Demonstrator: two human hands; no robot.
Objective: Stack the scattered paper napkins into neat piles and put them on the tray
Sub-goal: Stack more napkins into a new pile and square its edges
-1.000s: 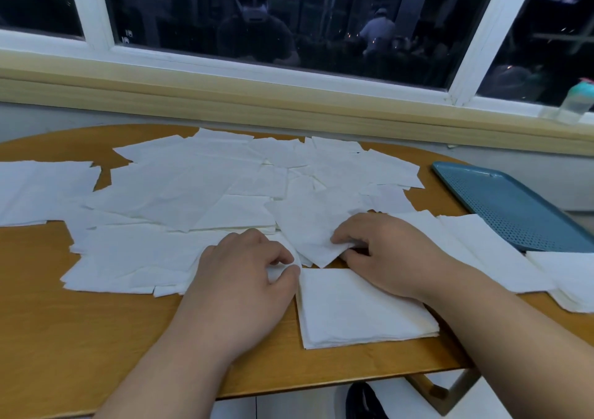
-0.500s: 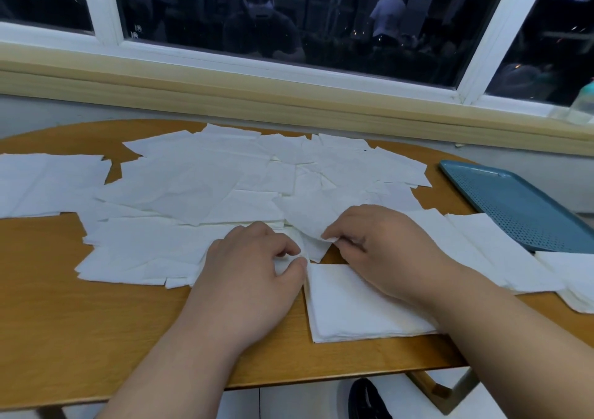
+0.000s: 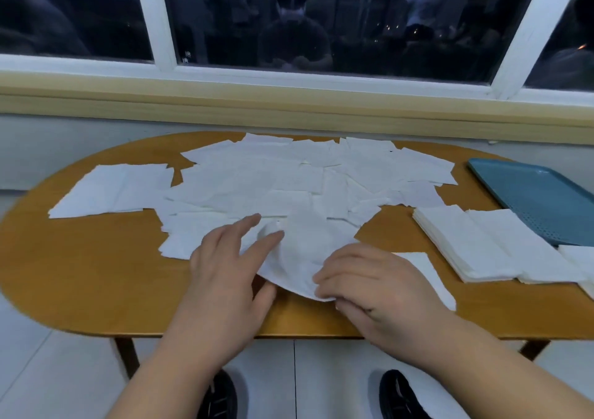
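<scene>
Head view: the right hand (image 3: 379,290) pinches a lifted napkin (image 3: 302,251) by its near edge with curled fingers, the left hand (image 3: 221,270) lays straight fingers on it, scattered napkins (image 3: 273,177) cover the wooden table (image 3: 96,274) beyond, neat piles (image 3: 475,241) lie just beside the teal tray (image 3: 540,200), below a dark window (image 3: 321,16).

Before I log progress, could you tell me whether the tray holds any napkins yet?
Empty where visible: the tray shows only bare blue surface, though its right side runs out of frame.
</scene>
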